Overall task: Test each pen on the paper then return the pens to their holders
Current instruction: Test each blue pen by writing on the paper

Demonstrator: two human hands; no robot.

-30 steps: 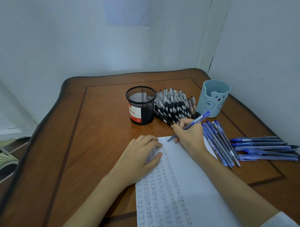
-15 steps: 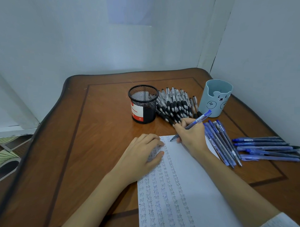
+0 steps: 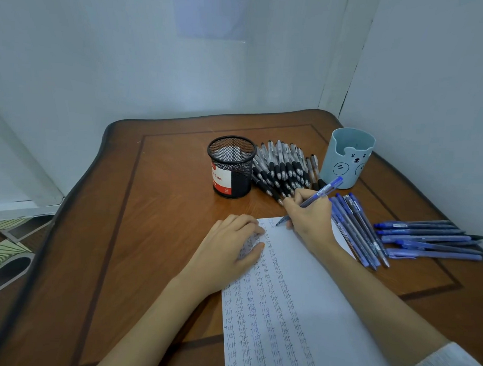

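Wooden table point(image 3: 157, 207). Left hand point(image 3: 232, 245) lies flat on the paper's point(image 3: 299, 308) far left corner, fingers relaxed, gripping nothing. Black mesh holder point(image 3: 231, 168) stands upright beyond it. A heap of black pens point(image 3: 282, 167) lies just right of the holder. Right hand point(image 3: 310, 215) pinches a blue pen point(image 3: 323, 189), tip on the sheet's far edge. Blue bear holder point(image 3: 348, 159) stands far right. Loose blue pens point(image 3: 430, 238) lie on the table near right.
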